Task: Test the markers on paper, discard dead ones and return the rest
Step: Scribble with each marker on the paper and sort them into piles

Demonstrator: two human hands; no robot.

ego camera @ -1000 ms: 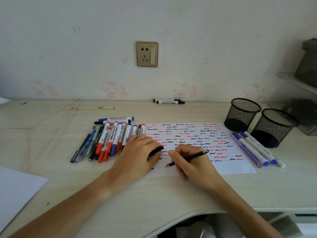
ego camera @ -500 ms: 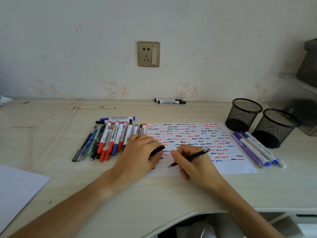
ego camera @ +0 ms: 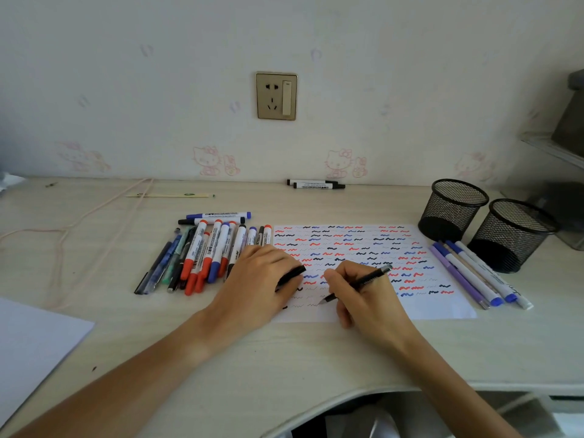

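Read the barrels of the whiteboard markers [ego camera: 218, 248] in the cluster near the desk's left-centre: several carry a printed line that appears to say "WHITEBOARD", with the remaining characters too small to resolve. The blue marker [ego camera: 218, 214] lying crosswise behind the cluster bears a similar printed line. The two black markers [ego camera: 315, 184] at the desk's back edge show label print that you cannot read.
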